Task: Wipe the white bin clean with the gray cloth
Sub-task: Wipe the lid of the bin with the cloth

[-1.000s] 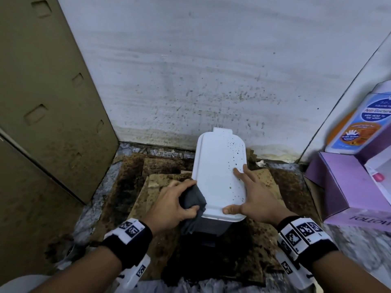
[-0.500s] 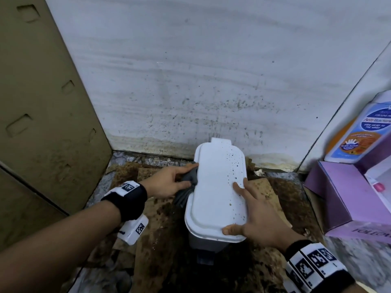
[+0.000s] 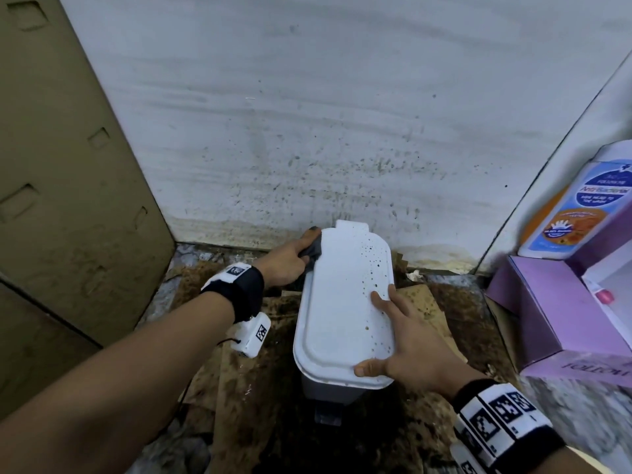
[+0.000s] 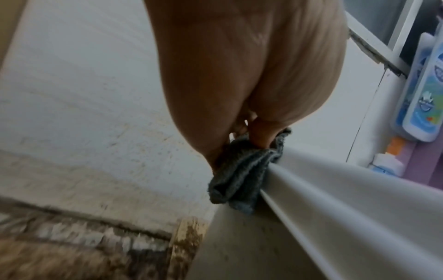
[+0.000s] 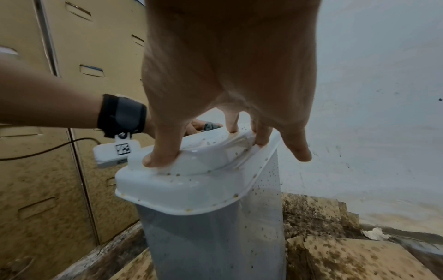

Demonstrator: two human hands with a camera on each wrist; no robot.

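The white bin point(image 3: 342, 309) stands on the floor by the wall, its closed lid flecked with brown spots along the right side. My left hand point(image 3: 290, 260) grips the bunched gray cloth point(image 3: 313, 251) and presses it against the lid's far left edge. The left wrist view shows the gray cloth point(image 4: 242, 174) wedged between my fingers and the white bin point(image 4: 335, 217). My right hand point(image 3: 407, 343) rests spread on the near right of the lid, thumb on the front rim. In the right wrist view, my right hand point(image 5: 227, 147) lies with straight fingers on the white bin point(image 5: 191, 185).
Stained cardboard sheets point(image 3: 239, 388) cover the floor around the bin. A speckled white wall point(image 3: 307, 148) rises right behind it, and a tan panel point(image 3: 68, 200) closes the left side. A purple box point(image 3: 554, 313) and a soap bottle point(image 3: 574, 213) sit at the right.
My left hand has slid the cloth along the lid's left edge, from the near corner to the far corner by the wall. My right hand has stayed on the lid.
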